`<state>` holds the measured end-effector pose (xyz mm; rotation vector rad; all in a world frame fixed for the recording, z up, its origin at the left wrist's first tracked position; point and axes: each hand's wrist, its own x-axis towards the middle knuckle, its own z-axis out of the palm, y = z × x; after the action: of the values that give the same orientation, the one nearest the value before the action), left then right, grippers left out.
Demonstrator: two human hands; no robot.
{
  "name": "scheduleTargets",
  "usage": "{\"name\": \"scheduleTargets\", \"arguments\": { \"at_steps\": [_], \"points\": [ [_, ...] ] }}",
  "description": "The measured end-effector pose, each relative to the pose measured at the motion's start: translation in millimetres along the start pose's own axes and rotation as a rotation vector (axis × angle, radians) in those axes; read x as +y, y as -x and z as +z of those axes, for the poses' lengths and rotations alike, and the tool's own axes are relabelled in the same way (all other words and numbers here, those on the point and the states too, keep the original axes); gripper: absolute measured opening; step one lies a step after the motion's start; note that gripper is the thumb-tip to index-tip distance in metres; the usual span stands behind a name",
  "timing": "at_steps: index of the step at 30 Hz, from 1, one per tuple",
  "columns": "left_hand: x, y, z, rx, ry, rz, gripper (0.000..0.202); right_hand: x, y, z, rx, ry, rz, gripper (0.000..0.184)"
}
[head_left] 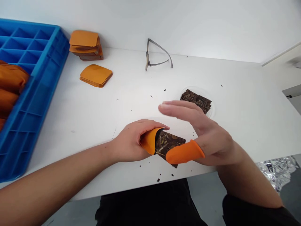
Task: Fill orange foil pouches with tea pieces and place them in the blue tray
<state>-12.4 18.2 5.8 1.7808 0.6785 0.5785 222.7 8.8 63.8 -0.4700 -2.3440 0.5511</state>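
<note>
**Left hand** [128, 141] in a closed grip on a slab of pressed tea [170, 144], rough, dark and stem-flecked, at the near edge of the bench [70, 125]. A smooth orange sheet [148, 141] curls across one end of the slab. **Right hand** [211, 138] in a loose, open grip, its orange rubber finger cot [184, 153] touching the slab. **Beyond:** dark slabs [196, 101] on a clear plate [207, 94], wire glasses [157, 55], flat orange packets [96, 75], and a blue plastic grid tray [35, 78] holding soft orange bundles [10, 78].
</note>
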Motion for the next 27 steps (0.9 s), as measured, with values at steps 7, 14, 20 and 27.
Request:
{"name": "scheduleTargets", "arguments": {
  "at_steps": [7, 14, 20, 27],
  "points": [
    [-1, 0, 1.1, 0.026, 0.011, 0.016, 0.054, -2, 4, 2, 0.017, -0.051, 0.022, 0.034],
    [-2, 0, 0.9, 0.019, -0.014, 0.044, 0.051, 0, 4, 5, 0.045, 0.0, -0.006, 0.035],
    [-3, 0, 1.2, 0.018, -0.007, 0.061, 0.052, 6, 0, 8, 0.028, 0.026, -0.044, 0.024],
    [-4, 1, 4.9, 0.061, 0.068, 0.018, 0.039, 14, 3, 20, 0.039, 0.021, 0.014, 0.012]
  ]
}}
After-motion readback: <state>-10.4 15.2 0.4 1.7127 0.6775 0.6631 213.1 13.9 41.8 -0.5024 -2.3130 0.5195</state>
